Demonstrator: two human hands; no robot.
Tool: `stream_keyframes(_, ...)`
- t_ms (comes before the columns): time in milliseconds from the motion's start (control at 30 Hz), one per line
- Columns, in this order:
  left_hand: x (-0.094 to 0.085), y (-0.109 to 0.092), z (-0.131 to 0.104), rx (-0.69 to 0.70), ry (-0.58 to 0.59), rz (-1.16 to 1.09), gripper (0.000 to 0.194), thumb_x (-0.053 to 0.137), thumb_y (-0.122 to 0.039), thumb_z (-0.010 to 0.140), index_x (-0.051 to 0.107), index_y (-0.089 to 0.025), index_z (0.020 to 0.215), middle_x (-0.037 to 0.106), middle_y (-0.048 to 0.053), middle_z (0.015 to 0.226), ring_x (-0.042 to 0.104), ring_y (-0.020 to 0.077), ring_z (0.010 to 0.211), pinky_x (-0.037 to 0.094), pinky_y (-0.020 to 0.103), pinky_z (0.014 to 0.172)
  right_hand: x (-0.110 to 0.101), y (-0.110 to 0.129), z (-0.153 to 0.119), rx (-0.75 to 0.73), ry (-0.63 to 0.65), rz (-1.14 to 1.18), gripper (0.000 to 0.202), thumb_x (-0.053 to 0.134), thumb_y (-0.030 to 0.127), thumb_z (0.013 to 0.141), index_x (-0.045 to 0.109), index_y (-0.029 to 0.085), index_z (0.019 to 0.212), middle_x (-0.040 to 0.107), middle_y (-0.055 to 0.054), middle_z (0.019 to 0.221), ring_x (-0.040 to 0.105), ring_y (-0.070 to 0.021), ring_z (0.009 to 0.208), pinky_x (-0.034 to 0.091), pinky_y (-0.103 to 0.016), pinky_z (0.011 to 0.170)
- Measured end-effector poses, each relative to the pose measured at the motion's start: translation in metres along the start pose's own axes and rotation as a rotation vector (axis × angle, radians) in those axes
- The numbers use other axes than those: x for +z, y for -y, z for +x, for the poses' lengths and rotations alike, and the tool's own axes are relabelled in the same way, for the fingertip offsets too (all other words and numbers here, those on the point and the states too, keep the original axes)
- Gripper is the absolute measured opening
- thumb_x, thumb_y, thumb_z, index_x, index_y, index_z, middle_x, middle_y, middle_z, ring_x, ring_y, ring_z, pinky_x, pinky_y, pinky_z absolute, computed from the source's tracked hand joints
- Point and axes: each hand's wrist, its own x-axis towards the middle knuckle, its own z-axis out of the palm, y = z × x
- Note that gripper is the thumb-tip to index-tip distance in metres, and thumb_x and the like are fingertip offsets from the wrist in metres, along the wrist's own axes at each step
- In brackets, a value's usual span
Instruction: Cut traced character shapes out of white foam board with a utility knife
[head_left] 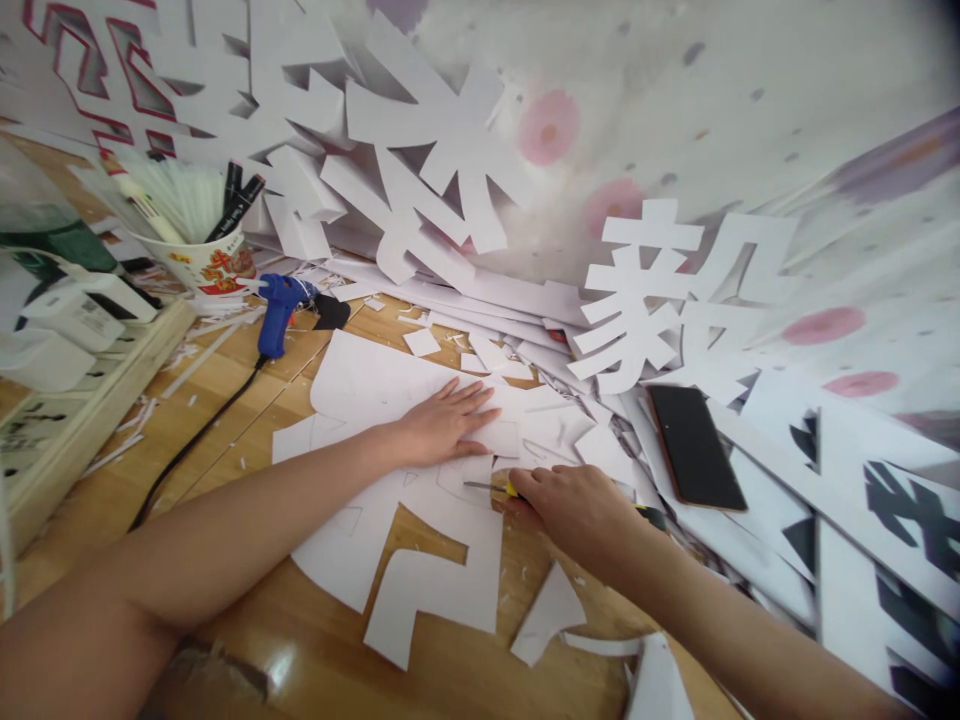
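A large white sheet [442, 585], partly cut into a character shape with faint pencil lines, lies on the wooden table. My left hand [444, 425] rests flat on its upper part, fingers spread. Just to the right, my right hand [574, 510] is closed around a yellow and black utility knife [513, 489]. The thin blade points left and reaches the sheet's right side, below my left fingers; whether it is pressed into the sheet I cannot tell. A loose white offcut [549, 612] lies below my right hand.
A blue glue gun [279, 312] with a black cord stands left of the sheet. Behind it is a paper cup [201, 265] of glue sticks and markers. A power strip [82, 400] runs along the left. A phone [696, 447] and cut white characters [660, 290] are at right.
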Motion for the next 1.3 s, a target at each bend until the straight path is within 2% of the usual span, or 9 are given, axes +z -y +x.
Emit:
stream_keyframes(300, 0.001, 0.004, -0.003, 0.019, 0.011, 0.001, 0.061, 0.028, -0.054, 0.087, 0.028, -0.018, 0.136, 0.016, 0.009, 0.146, 0.005, 0.0196, 0.135, 0.002, 0.038, 0.108, -0.001, -0.009, 0.002, -0.086, 0.022, -0.019, 0.006, 0.045, 0.025, 0.087, 0.048, 0.020, 0.084, 0.067, 0.000, 0.069, 0.062, -0.0165, 0.054, 0.017, -0.025, 0.041)
stream_keyframes(433, 0.002, 0.006, -0.003, 0.013, -0.023, -0.047, 0.051, 0.021, -0.044, 0.092, 0.031, -0.020, 0.134, 0.018, 0.006, 0.145, 0.006, 0.0167, 0.134, 0.002, 0.038, 0.109, 0.000, -0.011, -0.001, -0.068, 0.060, -0.003, 0.008, 0.044, 0.026, 0.086, 0.049, 0.021, 0.084, 0.067, 0.000, 0.070, 0.063, -0.0175, 0.055, 0.019, -0.025, 0.041)
stream_keyframes(533, -0.001, 0.007, -0.004, -0.019, -0.029, -0.169, 0.049, 0.015, -0.040, 0.093, 0.026, -0.020, 0.136, 0.023, 0.003, 0.144, 0.010, 0.0136, 0.134, 0.005, 0.036, 0.110, 0.003, -0.014, -0.003, -0.048, 0.077, 0.009, 0.010, 0.043, 0.028, 0.087, 0.049, 0.021, 0.082, 0.067, 0.001, 0.070, 0.063, -0.0173, 0.054, 0.018, -0.026, 0.040)
stream_keyframes(633, -0.006, 0.009, -0.006, -0.146, -0.070, -0.344, 0.052, 0.011, -0.044, 0.092, 0.020, -0.023, 0.138, 0.020, 0.001, 0.145, 0.011, 0.0145, 0.134, 0.014, 0.034, 0.109, 0.004, -0.015, -0.006, -0.028, 0.079, 0.023, 0.011, 0.043, 0.029, 0.087, 0.049, 0.021, 0.081, 0.067, 0.001, 0.068, 0.063, -0.0155, 0.054, 0.016, -0.026, 0.040)
stream_keyframes(800, -0.013, 0.009, -0.008, -0.212, -0.143, -0.501, 0.058, 0.007, -0.049, 0.090, 0.023, -0.019, 0.138, 0.023, 0.002, 0.145, 0.016, 0.0131, 0.133, 0.017, 0.030, 0.109, -0.002, -0.015, -0.010, 0.012, 0.122, 0.022, 0.008, 0.048, 0.027, 0.085, 0.051, 0.021, 0.080, 0.067, 0.001, 0.069, 0.064, -0.0161, 0.058, 0.012, -0.027, 0.042)
stream_keyframes(933, -0.015, 0.007, -0.008, -0.235, -0.140, -0.505, 0.060, 0.007, -0.050, 0.090, 0.026, -0.018, 0.137, 0.024, 0.003, 0.144, 0.018, 0.0136, 0.132, 0.018, 0.030, 0.109, -0.003, -0.016, -0.014, 0.037, 0.160, 0.044, 0.009, 0.046, 0.026, 0.087, 0.052, 0.020, 0.082, 0.068, 0.000, 0.076, 0.064, -0.0165, 0.063, 0.014, -0.025, 0.043)
stream_keyframes(1100, -0.014, 0.013, -0.005, -0.206, -0.200, -0.518, 0.054, 0.014, -0.047, 0.091, 0.030, -0.019, 0.135, 0.028, 0.003, 0.143, 0.023, 0.0136, 0.131, 0.022, 0.029, 0.107, 0.002, -0.020, -0.027, 0.090, 0.126, 0.140, 0.018, 0.040, 0.034, 0.089, 0.051, 0.021, 0.083, 0.066, -0.001, 0.074, 0.062, -0.0181, 0.067, 0.022, -0.024, 0.048)
stream_keyframes(1233, -0.016, 0.025, 0.001, -0.193, -0.275, -0.330, 0.047, 0.032, -0.040, 0.088, 0.041, -0.016, 0.127, 0.036, 0.007, 0.138, 0.028, 0.0165, 0.129, 0.021, 0.032, 0.107, 0.004, -0.020, -0.039, 0.220, 0.059, 0.230, 0.021, 0.037, 0.035, 0.090, 0.050, 0.020, 0.085, 0.065, -0.002, 0.076, 0.061, -0.0176, 0.068, 0.026, -0.025, 0.051)
stream_keyframes(1300, -0.016, 0.030, 0.003, -0.197, -0.258, -0.199, 0.046, 0.040, -0.038, 0.085, 0.045, -0.015, 0.124, 0.040, 0.010, 0.135, 0.030, 0.0203, 0.127, 0.021, 0.037, 0.106, 0.006, -0.019, -0.042, 0.259, 0.047, 0.283, 0.023, 0.034, 0.036, 0.091, 0.050, 0.021, 0.084, 0.065, -0.002, 0.077, 0.061, -0.0172, 0.066, 0.025, -0.025, 0.052)
